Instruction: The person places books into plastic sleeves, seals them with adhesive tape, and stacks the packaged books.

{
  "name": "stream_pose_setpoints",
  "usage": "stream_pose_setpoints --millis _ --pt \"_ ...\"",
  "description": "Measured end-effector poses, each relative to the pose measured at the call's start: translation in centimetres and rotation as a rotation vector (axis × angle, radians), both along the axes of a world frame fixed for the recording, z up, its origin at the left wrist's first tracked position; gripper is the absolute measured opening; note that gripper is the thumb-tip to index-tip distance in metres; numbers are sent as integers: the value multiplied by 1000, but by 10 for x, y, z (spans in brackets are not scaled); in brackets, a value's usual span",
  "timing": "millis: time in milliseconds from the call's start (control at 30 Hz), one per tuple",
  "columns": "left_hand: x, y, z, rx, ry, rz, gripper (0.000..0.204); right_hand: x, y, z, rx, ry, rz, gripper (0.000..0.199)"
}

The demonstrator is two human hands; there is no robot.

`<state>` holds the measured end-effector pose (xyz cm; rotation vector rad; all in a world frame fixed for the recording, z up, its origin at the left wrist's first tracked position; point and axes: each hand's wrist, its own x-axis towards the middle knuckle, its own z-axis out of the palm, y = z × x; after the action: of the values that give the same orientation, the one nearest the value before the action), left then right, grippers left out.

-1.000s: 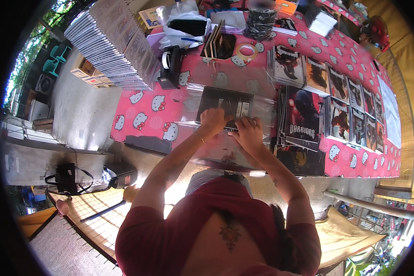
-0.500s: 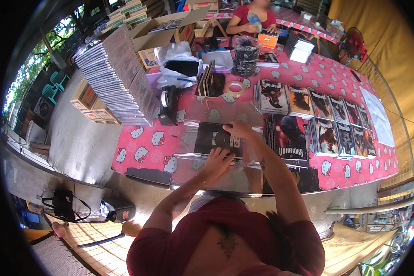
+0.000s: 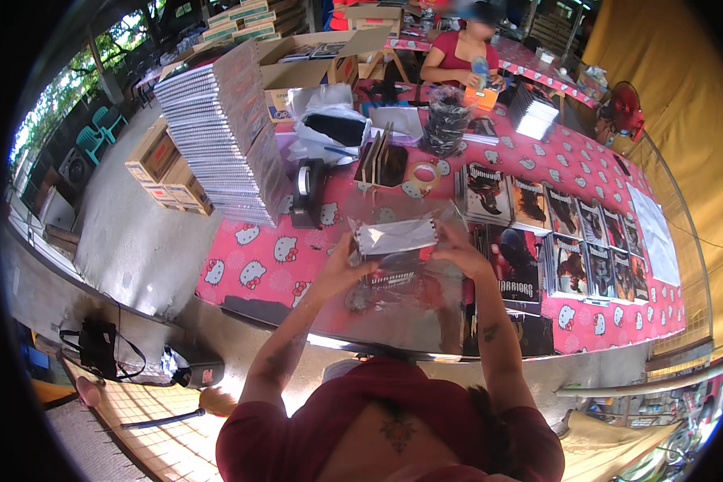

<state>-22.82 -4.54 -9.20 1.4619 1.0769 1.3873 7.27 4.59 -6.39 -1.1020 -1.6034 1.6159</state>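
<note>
bare tablecloth (image 3: 231,251) leftward, books (image 3: 511,261) beside right hand (image 3: 464,254)

Left hand (image 3: 347,262) faces right hand (image 3: 463,251)

The 2 bare forearms (image 3: 292,331) reach over the near edge of the tabletop (image 3: 285,249), elbows bent; the hands grip apart, palms turned inward, fingers (image 3: 346,244) curled, thumbs toward each other

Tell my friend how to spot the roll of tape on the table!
Find the big table with a pink patterned cloth, then look beyond the person's right hand. Between dark, tan-edged boards on the left and stacked books on the right lies the roll of tape. Unlike them, it's a flat-lying tan ring with pink showing through its hole.
</note>
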Motion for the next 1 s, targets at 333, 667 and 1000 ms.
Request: stream_pose_setpoints --millis 333,667,1000 --pt "-24 -1 121 223 228 -96 84 -31 -54 77 956 -174 -93 57" --pt "-127 79 116 267 610 353 16 -59 -43 175 888 -851 405 39" --pt "-192 111 -57 -334 -228 392 16 -128 -40 146 1057 -732 309 62"
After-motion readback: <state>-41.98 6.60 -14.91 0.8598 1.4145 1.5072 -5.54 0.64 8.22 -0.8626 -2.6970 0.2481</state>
